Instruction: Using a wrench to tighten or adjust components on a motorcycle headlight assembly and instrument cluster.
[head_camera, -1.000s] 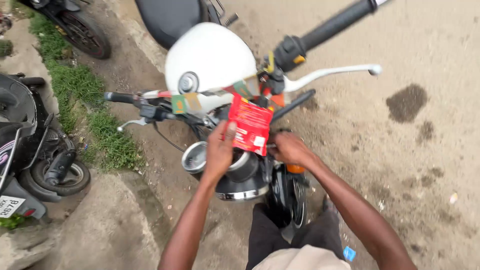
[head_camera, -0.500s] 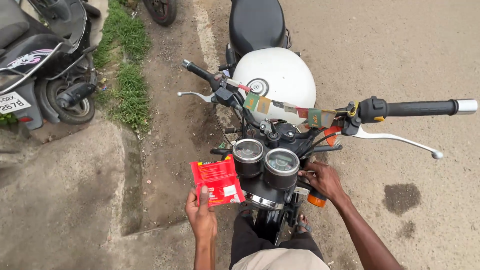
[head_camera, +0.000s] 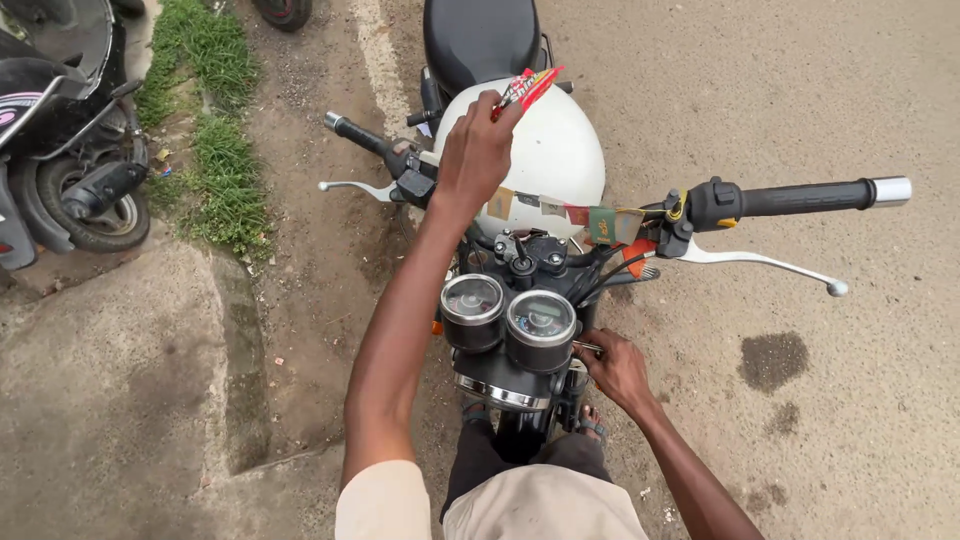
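I stand at the front of a motorcycle with a white fuel tank (head_camera: 560, 160) and twin round gauges (head_camera: 510, 320). My left hand (head_camera: 478, 150) is stretched out over the tank and pinches a flat red packet (head_camera: 525, 88) above it. My right hand (head_camera: 615, 368) is low beside the gauges, at the right side of the headlight area, its fingers on a small metal part there. What that part is stays too small to tell. The handlebar (head_camera: 800, 198) runs across the view with brake levers on both ends.
A black seat (head_camera: 480, 40) lies behind the tank. A parked scooter (head_camera: 70, 150) stands at the left by a grass strip (head_camera: 215, 130). Cracked concrete lies at the lower left, and a dark stain (head_camera: 772, 360) marks the ground at the right.
My left hand has lifted the red packet from beside the gauges up and forward over the white tank. My right hand has stayed low near the gauges.
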